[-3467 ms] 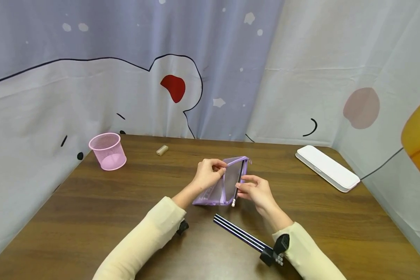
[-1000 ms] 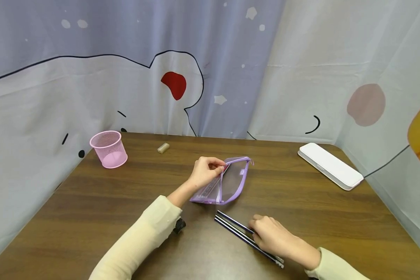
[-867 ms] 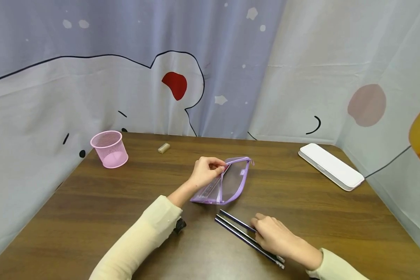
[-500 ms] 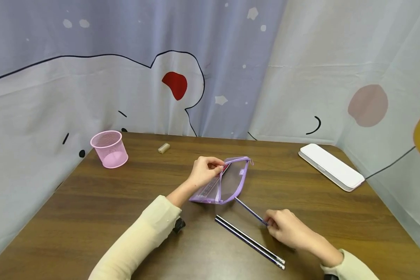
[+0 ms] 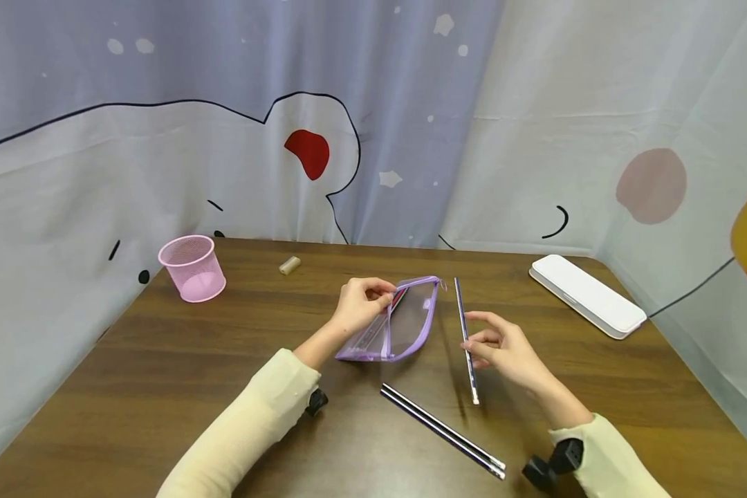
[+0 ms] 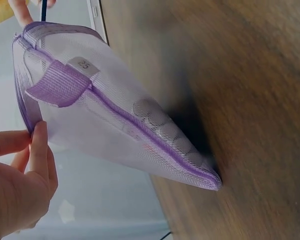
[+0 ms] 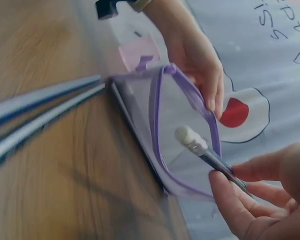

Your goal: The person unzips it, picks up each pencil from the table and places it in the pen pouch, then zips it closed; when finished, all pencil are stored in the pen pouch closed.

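Note:
A see-through purple mesh pencil pouch [image 5: 412, 328] stands propped with its zip mouth spread wide. My left hand [image 5: 360, 304] pinches the far rim of that mouth between thumb and fingers. Inside, a ruler-like strip and something dark and red show through the mesh. To the right of the pouch, my right hand [image 5: 504, 349] pinches a dark striped pencil [image 5: 460, 304] by its middle. Its white eraser end [image 7: 187, 135] points back towards me, the other end away. Two similar pencils [image 5: 442, 430] lie side by side on the table in front.
A pink mesh pen cup [image 5: 200, 287] stands at the back left of the wooden table [image 5: 236, 415]. A small beige block [image 5: 289, 265] lies near the back edge. At the right is a closed white case [image 5: 588, 294]. A printed curtain [image 5: 224, 166] hangs behind.
The right hand let go of an earlier pencil at the pouch, picked one of three from the table and raised it beside the pouch. The left hand keeps its pinch on the rim.

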A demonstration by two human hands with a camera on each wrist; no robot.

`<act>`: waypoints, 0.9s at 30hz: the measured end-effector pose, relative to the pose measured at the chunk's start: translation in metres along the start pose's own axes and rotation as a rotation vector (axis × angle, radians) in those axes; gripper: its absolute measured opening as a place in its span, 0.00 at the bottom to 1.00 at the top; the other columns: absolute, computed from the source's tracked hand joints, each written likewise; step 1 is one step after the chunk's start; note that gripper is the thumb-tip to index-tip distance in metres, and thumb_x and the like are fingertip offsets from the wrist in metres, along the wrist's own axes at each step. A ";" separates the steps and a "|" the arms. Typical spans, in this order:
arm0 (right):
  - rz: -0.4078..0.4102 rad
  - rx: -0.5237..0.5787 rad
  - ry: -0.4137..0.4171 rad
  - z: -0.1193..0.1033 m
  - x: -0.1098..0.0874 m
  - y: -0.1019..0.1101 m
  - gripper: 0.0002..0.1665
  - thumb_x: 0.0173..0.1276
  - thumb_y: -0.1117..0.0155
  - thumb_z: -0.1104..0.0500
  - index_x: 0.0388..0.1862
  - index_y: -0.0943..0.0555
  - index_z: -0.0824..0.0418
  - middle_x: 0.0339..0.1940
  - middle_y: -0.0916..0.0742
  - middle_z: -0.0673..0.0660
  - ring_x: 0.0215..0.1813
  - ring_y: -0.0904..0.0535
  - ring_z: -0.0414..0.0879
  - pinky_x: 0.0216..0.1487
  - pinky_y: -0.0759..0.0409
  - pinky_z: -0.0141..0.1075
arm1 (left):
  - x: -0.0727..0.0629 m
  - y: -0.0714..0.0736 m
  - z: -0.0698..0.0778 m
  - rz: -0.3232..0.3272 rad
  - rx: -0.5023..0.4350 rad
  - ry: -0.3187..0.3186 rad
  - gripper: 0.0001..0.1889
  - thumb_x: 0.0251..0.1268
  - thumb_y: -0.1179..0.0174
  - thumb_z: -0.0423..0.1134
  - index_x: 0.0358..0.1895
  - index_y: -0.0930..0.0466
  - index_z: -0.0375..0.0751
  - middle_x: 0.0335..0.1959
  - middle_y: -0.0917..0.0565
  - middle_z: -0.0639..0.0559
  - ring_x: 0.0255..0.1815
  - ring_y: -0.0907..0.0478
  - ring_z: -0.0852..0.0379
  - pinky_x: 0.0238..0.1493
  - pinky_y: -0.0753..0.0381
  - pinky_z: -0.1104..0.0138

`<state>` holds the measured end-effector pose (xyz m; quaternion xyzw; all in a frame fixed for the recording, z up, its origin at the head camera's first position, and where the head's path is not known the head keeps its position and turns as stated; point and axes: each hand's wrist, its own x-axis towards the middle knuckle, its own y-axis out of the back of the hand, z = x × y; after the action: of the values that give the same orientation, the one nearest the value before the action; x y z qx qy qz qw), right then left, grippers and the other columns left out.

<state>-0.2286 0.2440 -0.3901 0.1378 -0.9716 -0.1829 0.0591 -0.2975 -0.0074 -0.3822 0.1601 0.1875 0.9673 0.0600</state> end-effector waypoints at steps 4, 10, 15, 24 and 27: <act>0.052 0.113 -0.052 -0.005 0.012 -0.015 0.30 0.59 0.42 0.67 0.60 0.37 0.66 0.29 0.15 0.53 0.29 0.19 0.39 0.34 0.18 0.41 | 0.000 -0.001 0.003 0.034 0.022 0.002 0.06 0.50 0.42 0.28 0.32 0.17 0.34 0.25 0.16 0.41 0.17 0.27 0.70 0.23 0.22 0.74; 0.100 0.243 -0.127 -0.007 0.024 -0.039 0.29 0.58 0.44 0.70 0.60 0.37 0.68 0.27 0.15 0.50 0.30 0.19 0.41 0.37 0.18 0.41 | 0.002 -0.004 0.003 0.057 0.054 0.009 0.06 0.50 0.42 0.28 0.31 0.17 0.35 0.24 0.16 0.43 0.17 0.27 0.71 0.23 0.23 0.76; 0.101 0.307 -0.174 -0.005 0.031 -0.053 0.28 0.58 0.44 0.71 0.59 0.37 0.70 0.27 0.15 0.53 0.30 0.19 0.41 0.36 0.18 0.39 | 0.000 -0.006 0.005 0.048 0.052 0.021 0.06 0.51 0.41 0.30 0.31 0.17 0.36 0.24 0.16 0.43 0.16 0.27 0.69 0.22 0.24 0.76; 0.166 0.384 -0.251 -0.008 0.042 -0.057 0.29 0.57 0.46 0.73 0.59 0.39 0.73 0.23 0.18 0.50 0.26 0.20 0.39 0.30 0.19 0.31 | -0.007 -0.011 0.010 -0.006 0.038 0.006 0.05 0.51 0.41 0.30 0.32 0.17 0.35 0.24 0.16 0.43 0.17 0.26 0.67 0.21 0.24 0.76; 0.181 0.388 -0.277 -0.010 0.044 -0.058 0.30 0.57 0.45 0.72 0.59 0.40 0.73 0.23 0.20 0.51 0.25 0.21 0.38 0.30 0.19 0.30 | -0.009 -0.012 0.012 -0.030 0.048 -0.012 0.06 0.51 0.41 0.30 0.32 0.17 0.35 0.24 0.16 0.43 0.17 0.25 0.66 0.21 0.24 0.75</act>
<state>-0.2547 0.1760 -0.3999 0.0328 -0.9957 -0.0041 -0.0860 -0.2842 0.0061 -0.3791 0.1645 0.2127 0.9605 0.0717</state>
